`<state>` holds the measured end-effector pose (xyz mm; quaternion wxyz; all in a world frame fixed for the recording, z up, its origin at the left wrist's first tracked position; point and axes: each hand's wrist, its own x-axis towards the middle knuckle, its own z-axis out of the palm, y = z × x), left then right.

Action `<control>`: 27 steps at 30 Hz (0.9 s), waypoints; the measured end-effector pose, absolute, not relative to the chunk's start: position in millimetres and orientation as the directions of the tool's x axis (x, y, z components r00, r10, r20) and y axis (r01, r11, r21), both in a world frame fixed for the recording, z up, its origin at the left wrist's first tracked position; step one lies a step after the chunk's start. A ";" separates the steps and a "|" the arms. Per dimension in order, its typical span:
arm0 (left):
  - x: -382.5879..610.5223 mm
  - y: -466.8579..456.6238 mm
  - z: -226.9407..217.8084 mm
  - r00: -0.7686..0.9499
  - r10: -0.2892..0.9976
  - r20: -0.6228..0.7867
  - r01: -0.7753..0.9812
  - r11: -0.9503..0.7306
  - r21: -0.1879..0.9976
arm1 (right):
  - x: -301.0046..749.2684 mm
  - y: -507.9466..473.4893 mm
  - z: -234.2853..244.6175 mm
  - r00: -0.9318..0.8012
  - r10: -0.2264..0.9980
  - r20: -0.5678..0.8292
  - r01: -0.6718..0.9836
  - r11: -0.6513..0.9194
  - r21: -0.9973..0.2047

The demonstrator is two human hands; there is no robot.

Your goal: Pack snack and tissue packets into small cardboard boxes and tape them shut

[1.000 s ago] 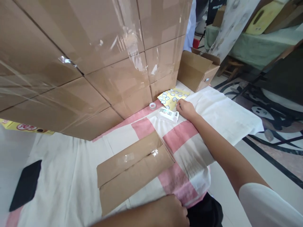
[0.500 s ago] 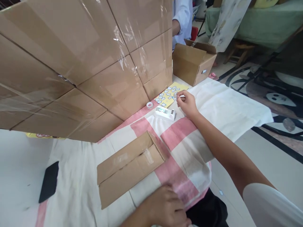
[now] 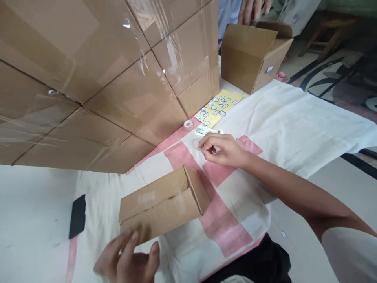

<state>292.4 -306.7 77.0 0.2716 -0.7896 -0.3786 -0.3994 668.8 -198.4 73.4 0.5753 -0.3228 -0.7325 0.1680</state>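
Observation:
A small taped cardboard box [image 3: 163, 203] lies on the pink-and-white cloth [image 3: 241, 184] in front of me. My left hand [image 3: 129, 259] hovers just below its near edge, fingers apart, holding nothing. My right hand [image 3: 224, 149] is over the cloth near the white tape dispenser [image 3: 204, 131], its thumb and fingers pinched together, seemingly on a small white sticker that I cannot make out clearly. Behind it lies a yellow sheet [image 3: 219, 107] with several small white stickers.
A wall of large taped cartons [image 3: 103, 70] rises at the left and back. An open cardboard box [image 3: 253, 55] stands at the far right with another person's hand [image 3: 253, 10] over it. A tape roll [image 3: 188, 124] and a black phone [image 3: 78, 215] lie on the table.
My right hand has come back from the yellow sticker sheet toward the small box, fingers pinched. My left hand has left the cloth's front edge and spread out below the box.

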 end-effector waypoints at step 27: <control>304.8 -295.8 90.5 0.433 0.677 0.595 0.813 -0.578 0.065 | 646.2 -240.7 34.9 -0.456 0.199 0.867 0.374 0.927 -0.016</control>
